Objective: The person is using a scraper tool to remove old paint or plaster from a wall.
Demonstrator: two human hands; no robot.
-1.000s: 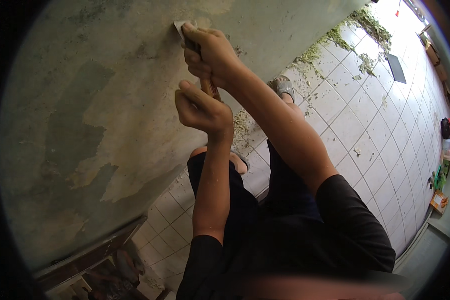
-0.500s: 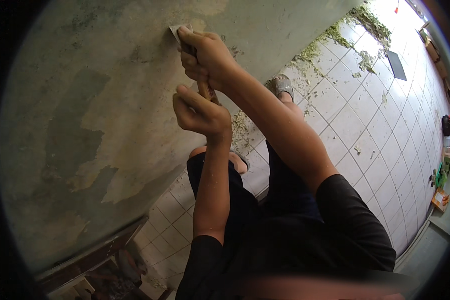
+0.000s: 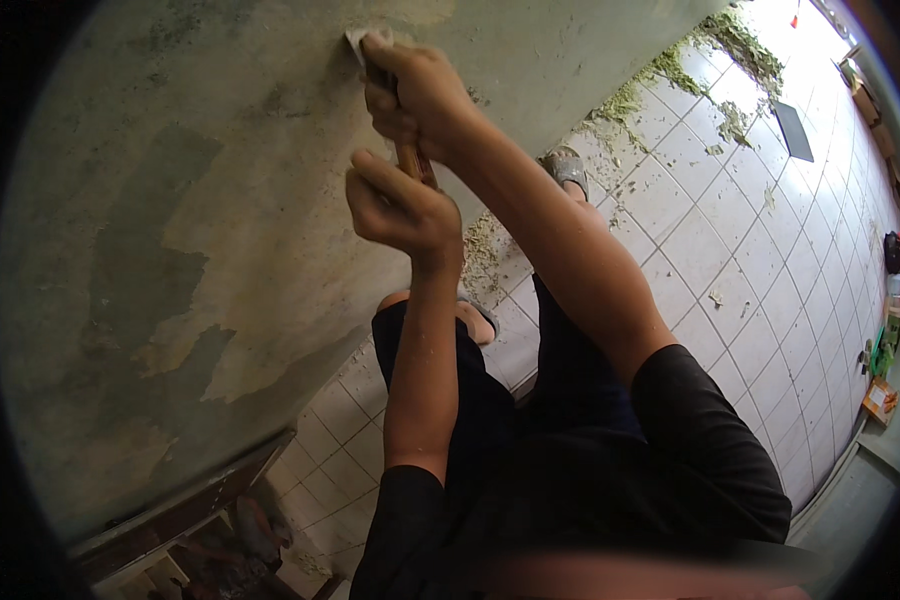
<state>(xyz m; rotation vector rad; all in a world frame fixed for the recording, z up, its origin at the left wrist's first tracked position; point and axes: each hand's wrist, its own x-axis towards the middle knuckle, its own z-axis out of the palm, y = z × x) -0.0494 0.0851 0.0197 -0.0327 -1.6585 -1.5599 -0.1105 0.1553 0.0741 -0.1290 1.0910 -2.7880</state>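
Note:
A scraper [image 3: 413, 164] with a wooden handle and a flat metal blade is pressed toward the worn, greenish-grey wall [image 3: 270, 200]. My right hand [image 3: 420, 95] wraps round it close to the blade, with the thumb laid along the blade's base. Below that, my left hand [image 3: 402, 208] is closed at the butt of the handle, its fingers curled and partly hiding the end. The blade's tip meets the wall at the upper middle, beside paler patches where the coating has come off.
Scraped flakes [image 3: 735, 50] lie along the wall's foot on the white tiled floor [image 3: 770, 260]. A dark flat sheet [image 3: 793, 131] rests among the tiles. Wooden pieces [image 3: 200, 550] stand at the lower left. Boxes and a small orange packet [image 3: 880, 400] line the right side.
Both hands and the scraper have slid a short way up along the wall. The grip looks the same.

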